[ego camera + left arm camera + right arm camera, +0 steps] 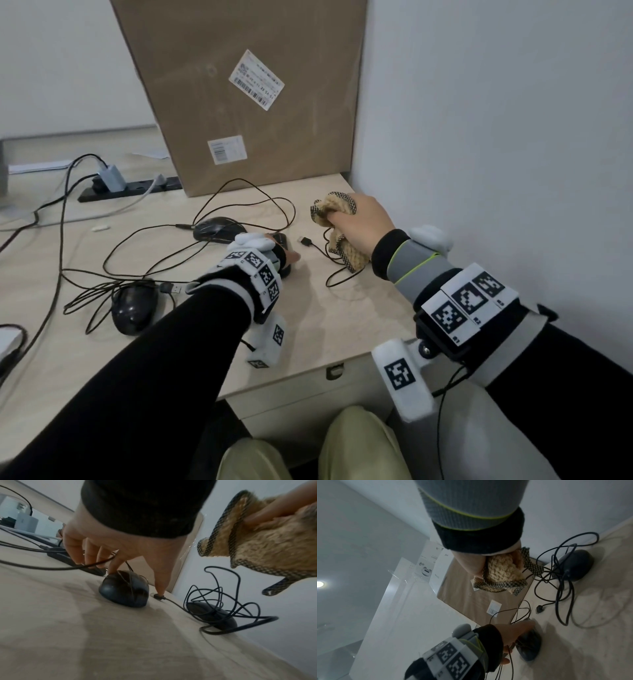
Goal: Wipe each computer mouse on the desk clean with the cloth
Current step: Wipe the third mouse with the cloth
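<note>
left hand fingers resting on mouse | right hand clutching cloth near desk corner

Pale wood desk, white wall, ceiling light.

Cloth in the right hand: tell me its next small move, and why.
Probably bring the cloth down leftward onto the mouse under the left hand. The right hand holds the cloth bunched above the desk, touching no mouse, while left fingers steady that one.
</note>
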{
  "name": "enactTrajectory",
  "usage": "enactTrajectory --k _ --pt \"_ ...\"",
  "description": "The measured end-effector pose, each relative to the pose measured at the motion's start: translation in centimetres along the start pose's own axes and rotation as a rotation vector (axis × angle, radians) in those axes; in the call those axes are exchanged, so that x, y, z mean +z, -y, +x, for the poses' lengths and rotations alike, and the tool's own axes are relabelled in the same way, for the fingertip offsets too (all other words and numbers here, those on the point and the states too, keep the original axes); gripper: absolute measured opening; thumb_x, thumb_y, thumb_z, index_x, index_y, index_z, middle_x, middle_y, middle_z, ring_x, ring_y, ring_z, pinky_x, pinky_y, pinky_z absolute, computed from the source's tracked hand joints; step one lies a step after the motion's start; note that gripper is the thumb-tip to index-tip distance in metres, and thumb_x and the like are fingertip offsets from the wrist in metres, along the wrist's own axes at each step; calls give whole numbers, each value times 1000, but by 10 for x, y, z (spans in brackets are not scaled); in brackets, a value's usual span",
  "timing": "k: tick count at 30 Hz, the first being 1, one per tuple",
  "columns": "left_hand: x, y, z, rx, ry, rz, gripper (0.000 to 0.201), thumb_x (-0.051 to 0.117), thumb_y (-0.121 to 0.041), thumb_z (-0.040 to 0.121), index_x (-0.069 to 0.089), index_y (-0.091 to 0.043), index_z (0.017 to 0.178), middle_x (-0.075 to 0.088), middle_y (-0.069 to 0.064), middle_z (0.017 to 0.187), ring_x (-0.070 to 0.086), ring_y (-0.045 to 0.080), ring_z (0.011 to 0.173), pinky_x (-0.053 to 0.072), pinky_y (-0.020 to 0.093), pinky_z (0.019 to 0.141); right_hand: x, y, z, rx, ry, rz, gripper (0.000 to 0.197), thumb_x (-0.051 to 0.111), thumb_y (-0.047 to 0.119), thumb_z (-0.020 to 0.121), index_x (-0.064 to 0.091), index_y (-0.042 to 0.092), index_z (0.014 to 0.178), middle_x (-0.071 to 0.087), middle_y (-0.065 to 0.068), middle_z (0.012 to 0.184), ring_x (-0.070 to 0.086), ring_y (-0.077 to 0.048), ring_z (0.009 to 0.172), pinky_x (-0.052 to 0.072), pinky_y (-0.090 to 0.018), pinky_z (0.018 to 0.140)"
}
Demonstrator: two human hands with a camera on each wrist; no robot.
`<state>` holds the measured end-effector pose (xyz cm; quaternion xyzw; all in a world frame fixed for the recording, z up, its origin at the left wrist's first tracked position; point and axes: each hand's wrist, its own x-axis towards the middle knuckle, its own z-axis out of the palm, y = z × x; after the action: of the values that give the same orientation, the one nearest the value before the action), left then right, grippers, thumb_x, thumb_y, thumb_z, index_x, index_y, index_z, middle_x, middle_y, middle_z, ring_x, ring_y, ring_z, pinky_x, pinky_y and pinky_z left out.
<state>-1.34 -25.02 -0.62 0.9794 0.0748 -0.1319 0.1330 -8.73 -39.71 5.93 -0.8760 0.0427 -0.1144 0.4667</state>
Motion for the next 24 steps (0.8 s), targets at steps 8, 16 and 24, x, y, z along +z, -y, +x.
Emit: enactTrajectory --k 8,16,24 --pt "-23 4 -3 -108 -95 -11 75 43 -78 60 52 -11 93 43 12 112 39 29 98 39 40 80 0 -8 1 5 -29 50 10 56 20 83 63 13 85 69 -11 88 64 -30 89 50 -38 87" --pt "-83 21 -43 143 -311 -928 54 71 -51 66 64 -8 99 66 7 96 62 20 81 54 17 56 -3 5 -7 -12 -227 168 11 56 22 86 63 17 93 65 0 88 60 -25 92 45 -31 82" --pt "-61 12 -79 121 262 -1462 60 73 -24 77 48 -3 127 57 15 114 59 22 91 55 26 55 -12 14 -34 -111 -263 237 13 59 23 86 64 23 98 66 3 84 60 -18 86 40 -22 73"
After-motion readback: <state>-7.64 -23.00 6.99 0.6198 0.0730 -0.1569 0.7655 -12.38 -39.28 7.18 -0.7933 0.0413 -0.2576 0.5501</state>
